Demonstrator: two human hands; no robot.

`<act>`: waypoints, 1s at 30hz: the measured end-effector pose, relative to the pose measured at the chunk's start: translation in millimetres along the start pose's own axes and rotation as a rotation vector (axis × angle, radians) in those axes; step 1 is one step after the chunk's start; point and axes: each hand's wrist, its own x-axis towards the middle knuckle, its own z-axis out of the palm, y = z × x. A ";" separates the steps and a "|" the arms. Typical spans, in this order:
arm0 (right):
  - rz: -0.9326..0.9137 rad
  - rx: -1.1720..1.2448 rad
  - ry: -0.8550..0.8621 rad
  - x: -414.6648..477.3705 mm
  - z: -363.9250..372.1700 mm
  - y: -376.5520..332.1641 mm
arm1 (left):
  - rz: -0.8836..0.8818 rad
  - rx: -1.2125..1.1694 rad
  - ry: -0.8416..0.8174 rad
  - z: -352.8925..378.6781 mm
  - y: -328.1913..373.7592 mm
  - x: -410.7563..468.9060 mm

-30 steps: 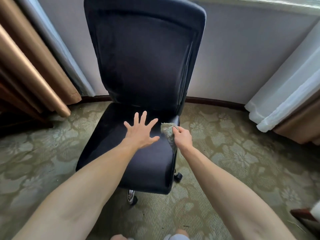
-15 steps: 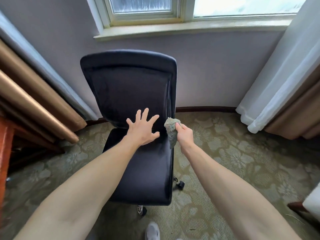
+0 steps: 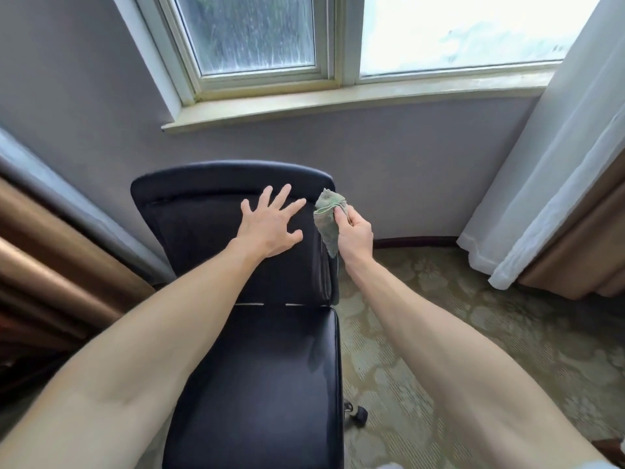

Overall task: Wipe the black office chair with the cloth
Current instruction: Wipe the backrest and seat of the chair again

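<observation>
A black office chair (image 3: 257, 333) stands below a window sill (image 3: 338, 103), facing the viewer. The right hand (image 3: 355, 235) pinches a bunched green cloth (image 3: 328, 218) at the upper right edge of the chair's backrest, while the left hand (image 3: 270, 225), fingers spread, hovers over or rests on the backrest front. Wiping seems barely begun here; nothing shows how much is clean.

Both my bare arms reach forward, the forearms converging. My left hand (image 3: 270, 226) is flat, palm facing away, fingers splayed wide and thumb out to the right. Just beside it, my right hand (image 3: 355, 233) has its fingers curled, pinching the cloth (image 3: 327, 220) between thumb and fingertips.
</observation>
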 end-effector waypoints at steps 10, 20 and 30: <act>0.036 0.133 0.106 104.6 8.3 -21.6 | 0.014 0.038 -0.009 -12.8 11.4 94.6; -0.067 0.109 -0.146 155.5 -1.8 -31.2 | -0.006 0.131 -0.154 -1.8 31.1 143.2; 0.123 -0.079 -0.268 103.0 12.9 74.4 | 0.052 0.232 -0.135 5.1 16.1 136.9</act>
